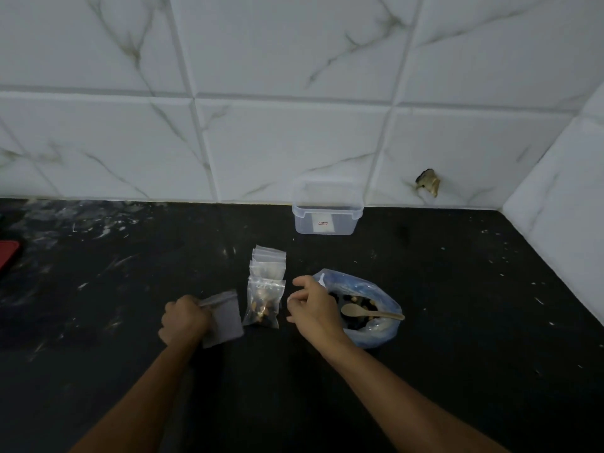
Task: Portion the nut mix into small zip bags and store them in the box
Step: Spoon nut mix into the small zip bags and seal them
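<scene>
Two forearms extended, left hand (184, 318) gripping empty zip bag (225, 318), right hand (313, 307) fingers loosely curled, empty.

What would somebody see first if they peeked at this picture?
Probably the two hands in the middle: the left hand grips an empty zip bag, and the right hand hovers beside a filled zip bag. Right of that sits a blue bag of nut mix holding a wooden spoon, and a clear box waits by the tiled wall.
</scene>
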`<action>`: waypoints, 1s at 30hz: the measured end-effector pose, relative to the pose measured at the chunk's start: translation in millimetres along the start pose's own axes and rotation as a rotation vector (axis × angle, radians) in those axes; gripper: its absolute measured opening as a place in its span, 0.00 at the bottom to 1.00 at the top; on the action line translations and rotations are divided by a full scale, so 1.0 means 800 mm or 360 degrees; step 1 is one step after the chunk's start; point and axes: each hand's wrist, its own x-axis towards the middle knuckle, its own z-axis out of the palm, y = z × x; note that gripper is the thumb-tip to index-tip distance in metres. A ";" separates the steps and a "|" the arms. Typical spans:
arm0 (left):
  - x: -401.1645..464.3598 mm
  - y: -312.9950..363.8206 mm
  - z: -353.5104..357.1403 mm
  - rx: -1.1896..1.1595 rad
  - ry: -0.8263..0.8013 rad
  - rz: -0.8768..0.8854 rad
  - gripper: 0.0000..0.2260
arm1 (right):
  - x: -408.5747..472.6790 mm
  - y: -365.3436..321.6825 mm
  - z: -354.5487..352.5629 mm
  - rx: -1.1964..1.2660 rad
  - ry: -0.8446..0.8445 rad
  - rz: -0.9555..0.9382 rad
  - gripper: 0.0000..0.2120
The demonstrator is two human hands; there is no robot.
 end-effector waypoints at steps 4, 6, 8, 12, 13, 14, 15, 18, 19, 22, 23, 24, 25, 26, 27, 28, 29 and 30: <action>-0.022 0.002 -0.024 -0.0337 0.0147 0.0054 0.03 | -0.004 0.005 -0.020 0.0069 -0.0016 0.0034 0.14; -0.039 0.011 -0.042 -0.0414 0.0281 0.0236 0.01 | -0.005 0.004 -0.036 0.0073 -0.0005 0.0020 0.13; -0.059 0.027 -0.057 -0.0453 0.0384 0.0451 0.03 | -0.004 0.003 -0.052 0.0053 0.0030 -0.0016 0.12; -0.089 0.070 -0.068 -0.0594 0.0315 0.0711 0.04 | 0.001 -0.005 -0.080 0.0036 0.0085 -0.0124 0.11; -0.098 0.081 -0.067 -0.0644 0.0243 0.0791 0.04 | 0.002 -0.008 -0.087 0.0020 0.0117 -0.0163 0.11; -0.107 0.092 -0.064 -0.0678 0.0154 0.0869 0.04 | 0.003 -0.011 -0.095 -0.0011 0.0152 -0.0208 0.12; -0.117 0.102 -0.060 -0.0693 0.0055 0.0945 0.04 | 0.003 -0.013 -0.102 -0.0049 0.0177 -0.0251 0.13; -0.148 0.133 -0.043 -0.0740 -0.0192 0.1169 0.06 | -0.001 -0.019 -0.123 -0.0117 0.0185 -0.0371 0.19; -0.157 0.141 -0.037 -0.0767 -0.0255 0.1219 0.07 | -0.003 -0.021 -0.130 -0.0133 0.0167 -0.0394 0.21; -0.175 0.158 -0.018 -0.0797 -0.0424 0.1288 0.06 | -0.008 -0.019 -0.144 -0.0259 0.0136 -0.0404 0.18; -0.180 0.163 -0.011 -0.0780 -0.0458 0.1309 0.06 | -0.010 -0.016 -0.149 -0.0344 0.0130 -0.0400 0.15; -0.184 0.167 -0.005 -0.0765 -0.0482 0.1323 0.06 | -0.011 -0.014 -0.154 -0.0431 0.0118 -0.0392 0.12; -0.188 0.170 0.000 -0.0759 -0.0494 0.1331 0.06 | -0.013 -0.011 -0.157 -0.0500 0.0102 -0.0370 0.09; -0.190 0.173 0.006 -0.0773 -0.0509 0.1330 0.06 | -0.014 -0.008 -0.160 -0.0548 0.0088 -0.0341 0.09; -0.191 0.176 0.010 -0.0782 -0.0521 0.1326 0.06 | -0.015 -0.005 -0.163 -0.0576 0.0072 -0.0310 0.09; -0.192 0.177 0.016 -0.0776 -0.0530 0.1320 0.06 | -0.016 -0.003 -0.164 -0.0587 0.0055 -0.0278 0.09; -0.195 0.178 0.020 -0.0752 -0.0519 0.1317 0.05 | -0.017 0.000 -0.165 -0.0583 0.0045 -0.0246 0.08; -0.196 0.179 0.027 -0.0727 -0.0470 0.1310 0.04 | -0.017 0.002 -0.166 -0.0565 0.0049 -0.0213 0.07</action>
